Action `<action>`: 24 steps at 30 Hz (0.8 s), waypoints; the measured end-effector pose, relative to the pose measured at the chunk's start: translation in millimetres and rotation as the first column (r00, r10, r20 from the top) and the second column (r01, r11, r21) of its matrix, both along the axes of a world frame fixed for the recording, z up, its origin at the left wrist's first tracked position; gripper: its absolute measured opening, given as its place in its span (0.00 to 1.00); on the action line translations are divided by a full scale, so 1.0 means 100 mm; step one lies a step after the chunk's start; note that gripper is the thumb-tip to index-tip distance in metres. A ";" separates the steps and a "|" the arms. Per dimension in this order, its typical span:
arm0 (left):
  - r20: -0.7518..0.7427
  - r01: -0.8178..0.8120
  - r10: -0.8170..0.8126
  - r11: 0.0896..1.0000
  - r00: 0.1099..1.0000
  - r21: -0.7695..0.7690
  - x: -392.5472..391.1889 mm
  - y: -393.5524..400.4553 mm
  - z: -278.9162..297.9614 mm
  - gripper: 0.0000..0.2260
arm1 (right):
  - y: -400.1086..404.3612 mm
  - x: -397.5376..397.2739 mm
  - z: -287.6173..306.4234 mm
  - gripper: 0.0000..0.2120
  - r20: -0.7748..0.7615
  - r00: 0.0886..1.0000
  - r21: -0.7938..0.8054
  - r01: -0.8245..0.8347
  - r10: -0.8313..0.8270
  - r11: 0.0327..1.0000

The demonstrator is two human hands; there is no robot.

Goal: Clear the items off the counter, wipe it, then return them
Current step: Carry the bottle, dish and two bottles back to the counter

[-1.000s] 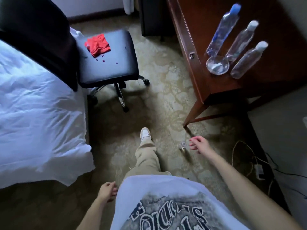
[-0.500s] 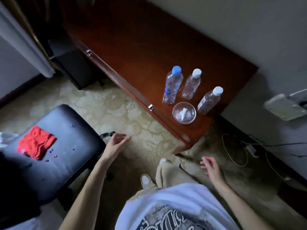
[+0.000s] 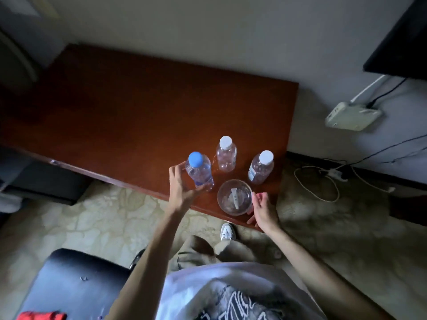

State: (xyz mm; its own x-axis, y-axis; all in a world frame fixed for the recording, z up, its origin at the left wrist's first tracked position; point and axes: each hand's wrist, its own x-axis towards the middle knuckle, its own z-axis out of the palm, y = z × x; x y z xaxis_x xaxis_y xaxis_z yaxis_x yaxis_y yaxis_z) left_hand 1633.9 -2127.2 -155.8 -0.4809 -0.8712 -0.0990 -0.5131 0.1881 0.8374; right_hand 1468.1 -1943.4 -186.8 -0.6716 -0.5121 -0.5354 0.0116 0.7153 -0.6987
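Observation:
On the right end of the dark red wooden counter (image 3: 138, 112) stand a clear bottle with a blue cap (image 3: 199, 172) and two clear bottles with white caps (image 3: 226, 155) (image 3: 261, 169). A glass bowl (image 3: 227, 209) with a small packet inside sits at the front edge. My left hand (image 3: 182, 188) is wrapped around the blue-capped bottle, thumb on its left and fingers at its base. My right hand (image 3: 262, 210) is beside the bowl with its fingers apart and its fingertips at the right rim. A red cloth (image 3: 41, 316) lies on the black chair (image 3: 76, 285).
The chair stands close at my lower left. Cables and a power strip (image 3: 332, 174) lie on the carpet right of the counter. A white box (image 3: 351, 116) hangs on the wall, with a dark screen (image 3: 397, 42) above it. My foot (image 3: 227, 230) is under the counter's edge.
I have turned from the chair and stepped up to the counter. Both hands rose from my sides; the left closed round the blue-capped bottle and the right reached the bowl.

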 end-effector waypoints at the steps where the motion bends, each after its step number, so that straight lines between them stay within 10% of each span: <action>1: 0.010 0.030 -0.030 1.000 1.000 -0.005 -0.05 -0.02 -0.04 0.37 | 0.00 0.00 -0.09 0.30 -0.012 1.000 0.007 0.023 -0.023 1.000; 5: 0.028 0.136 -0.135 0.991 0.990 -0.017 -0.17 -0.04 -0.13 0.28 | -0.04 0.10 -0.16 0.40 0.052 0.997 0.060 0.058 -0.061 0.996; 12: 0.059 0.219 -0.219 0.976 0.974 0.006 0.01 -0.13 -0.18 0.23 | -0.14 0.31 0.11 0.20 -0.007 0.986 0.086 0.169 -0.169 0.982; 17: 0.024 0.322 -0.321 0.947 0.947 -0.018 0.18 -0.04 -0.01 0.16 | 0.00 0.50 0.15 0.32 -0.021 0.963 0.020 0.269 -0.269 0.963; 24: 0.000 0.527 -0.528 0.848 0.849 0.056 0.05 0.41 -0.01 0.24 | 0.86 0.72 0.25 0.11 -0.060 0.818 -0.036 0.572 -0.573 0.820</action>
State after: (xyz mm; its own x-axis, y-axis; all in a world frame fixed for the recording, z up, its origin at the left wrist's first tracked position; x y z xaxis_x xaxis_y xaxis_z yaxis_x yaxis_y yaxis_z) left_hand 1638.9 -2086.0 -156.9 -0.8649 -0.4798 -0.1475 -0.3612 0.3909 0.8466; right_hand 1539.6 -1857.4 -161.7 -0.8793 -0.0327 -0.4752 0.3695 0.5828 -0.7238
